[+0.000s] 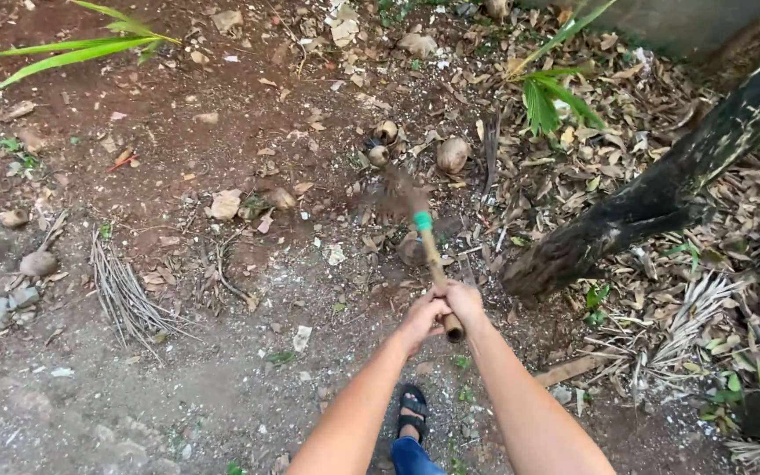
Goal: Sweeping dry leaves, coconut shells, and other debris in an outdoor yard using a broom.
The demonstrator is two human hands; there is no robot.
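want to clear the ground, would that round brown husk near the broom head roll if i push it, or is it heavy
The round brown husk looks egg-shaped, so it would probably roll, though unevenly. It lies among dry leaves that would likely stop it soon. Its dried, dull skin suggests it is fairly light for its size, though that is hard to judge.

Head-worn camera, looking steeply down at bare ground from standing height.

There is one view only, so no part of the scene is shared with another. It faces forward and down along both outstretched forearms, which enter from the bottom edge and meet just below the picture's middle at the end of a wooden broom handle (437, 273). A sandalled foot (412, 412) shows directly beneath the camera, below that handle. The ground is an arm's reach and more away; a dark leaning trunk (661, 189) lies right of the handle, and dry leaf litter (661, 290) spreads beyond and around it.
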